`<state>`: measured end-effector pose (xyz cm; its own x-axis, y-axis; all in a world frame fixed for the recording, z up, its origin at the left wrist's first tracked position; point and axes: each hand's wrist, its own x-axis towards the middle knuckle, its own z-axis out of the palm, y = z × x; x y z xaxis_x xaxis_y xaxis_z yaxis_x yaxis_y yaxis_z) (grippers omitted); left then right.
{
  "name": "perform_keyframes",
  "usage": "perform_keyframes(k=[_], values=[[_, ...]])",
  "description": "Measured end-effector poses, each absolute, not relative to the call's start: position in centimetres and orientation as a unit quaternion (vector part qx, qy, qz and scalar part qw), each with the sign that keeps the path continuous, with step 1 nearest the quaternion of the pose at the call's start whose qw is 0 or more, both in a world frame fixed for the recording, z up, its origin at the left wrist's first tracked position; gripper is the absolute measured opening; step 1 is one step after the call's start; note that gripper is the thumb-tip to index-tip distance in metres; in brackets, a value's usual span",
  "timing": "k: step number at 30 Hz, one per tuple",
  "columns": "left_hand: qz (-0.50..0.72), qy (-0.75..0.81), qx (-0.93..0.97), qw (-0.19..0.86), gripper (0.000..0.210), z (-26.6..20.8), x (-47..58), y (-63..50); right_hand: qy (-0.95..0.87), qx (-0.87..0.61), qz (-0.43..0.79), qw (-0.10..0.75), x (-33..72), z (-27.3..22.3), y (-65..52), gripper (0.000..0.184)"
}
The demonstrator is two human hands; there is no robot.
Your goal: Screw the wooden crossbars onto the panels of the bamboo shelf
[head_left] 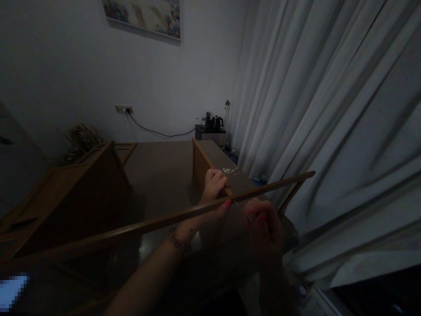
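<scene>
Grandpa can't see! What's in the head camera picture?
A person's right hand points a thin, pale rod at a long brown wooden bar, while the left hand grips a brown wooden panel behind it. Below is a grey-brown table; a long pale fabric curtain hangs on the right.

The left hand (pixel 215 185) grips a wood board (pixel 201 163) and a long wood bar (pixel 177 216). The right hand (pixel 265 226) holds a thin, maybe metal stick (pixel 242 210) up to the bar.

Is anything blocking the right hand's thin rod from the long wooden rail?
Nothing visible: the right hand holds the thin rod, its tip at the wooden rail, near the left hand; exact contact is unclear.
</scene>
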<state>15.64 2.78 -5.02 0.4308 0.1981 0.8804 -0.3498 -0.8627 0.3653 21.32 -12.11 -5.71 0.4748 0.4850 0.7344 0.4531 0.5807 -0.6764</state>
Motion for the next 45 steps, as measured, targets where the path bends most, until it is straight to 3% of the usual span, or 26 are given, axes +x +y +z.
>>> perform_keyframes(k=[4,12,16,21,25,30,32,36,41,45], values=[[0.527,-0.043,0.809,0.259,0.054,-4.9,15.6,2.7,-0.509,-0.414,0.008,0.755,21.1,-6.0,-11.8,0.012],[0.525,-0.044,0.804,0.275,0.049,-4.9,15.6,2.7,-0.591,-0.393,-0.006,0.704,21.1,-6.5,-12.0,0.012],[0.531,-0.059,0.8,0.274,0.049,-5.1,15.6,2.8,-0.619,-0.427,-0.11,0.65,21.7,-6.5,-12.5,0.022],[0.529,-0.056,0.806,0.26,0.052,-5.3,15.8,2.9,-0.526,-0.533,-0.33,0.575,21.5,-5.5,-13.4,0.016],[0.534,-0.061,0.803,0.257,0.052,-5.3,15.8,2.9,-0.532,-0.551,-0.385,0.514,20.9,-4.7,-13.7,0.03],[0.526,-0.049,0.808,0.26,0.052,-4.9,15.5,2.7,-0.558,-0.536,-0.315,0.549,21.1,-5.0,-13.5,0.051],[0.52,-0.039,0.813,0.26,0.053,-4.8,15.4,2.6,-0.564,-0.528,-0.245,0.586,21.2,-5.1,-13.6,0.046],[0.528,-0.038,0.81,0.251,0.056,-5.0,15.6,2.7,-0.568,-0.503,-0.095,0.644,21.4,-5.0,-13.6,0.012],[0.534,-0.045,0.804,0.257,0.055,-5.0,15.7,2.7,-0.558,-0.445,0.02,0.7,21.7,-5.5,-13.1,0.025],[0.528,-0.044,0.807,0.259,0.056,-4.8,15.4,2.6,-0.574,-0.456,0.024,0.68,21.7,-6.0,-13.0,0.027]])
